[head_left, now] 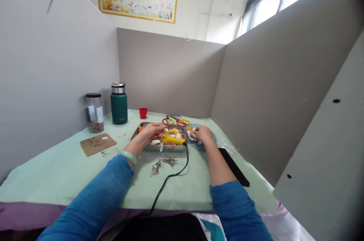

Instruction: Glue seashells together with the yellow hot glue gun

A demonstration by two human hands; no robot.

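Head camera view: the left hand (155, 131) hangs over the left part of a metal tray (174, 148), fingers bent and the tips close to the thumb; whether it holds some small thing I cannot tell. The right hand (203, 134) is at a blue ribbed plate (214, 139), its fingertips drawn together over the white and orange pieces (192, 134) there; it blocks the view of its grip, so I cannot tell if one is pinched.

Between the hands, a yellow tool (174, 141) lies along the near side of the tray, beside more white and orange pieces (173, 131). A black cable (167, 177) leaves its right end and curves down to the near edge of the desk (71, 176).

A pale green bangle (129, 156) circles the left wrist. Small metal clips (170, 161) lie loose in front of the tray. Beyond it are tools with red and yellow handles (183, 122) and a red cup (143, 113). Farther left are a brown card (95, 147) with a white disc on it, a green flask (118, 107) and a black-lidded clear jar (95, 114). Beside the right forearm lies a flat black object (235, 168).
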